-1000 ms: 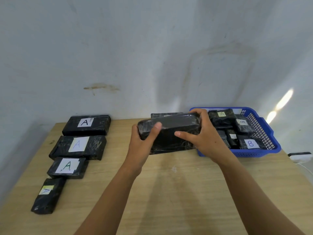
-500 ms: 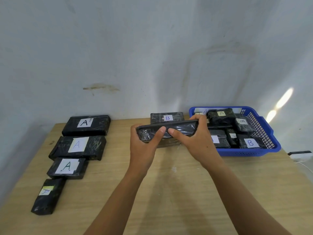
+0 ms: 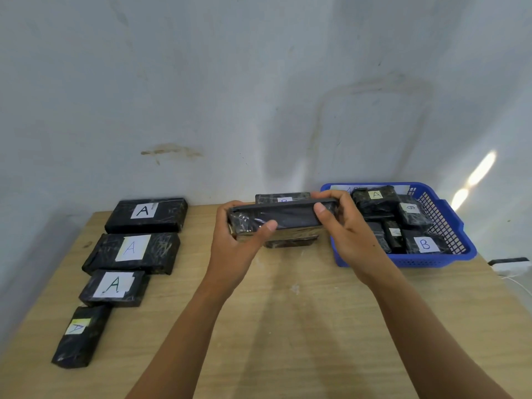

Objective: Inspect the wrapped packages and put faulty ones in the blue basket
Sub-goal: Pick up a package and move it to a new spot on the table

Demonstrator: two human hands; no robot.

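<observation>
Package (image 3: 288, 218), black wrap, held up over the bench (image 3: 288, 326) at centre, long edge toward me. My left hand (image 3: 239, 249) grips its left end, thumb on the near face. My right hand (image 3: 348, 237) grips the right end, fingers curled over the top. Blue basket (image 3: 466, 249) sits just right of my right hand, several wrapped packages inside, A and B labels showing. Another package (image 3: 282, 198) lies behind the held one by the wall (image 3: 259, 82). Four A-labelled packages (image 3: 145, 216) line the bench's left side.
</observation>
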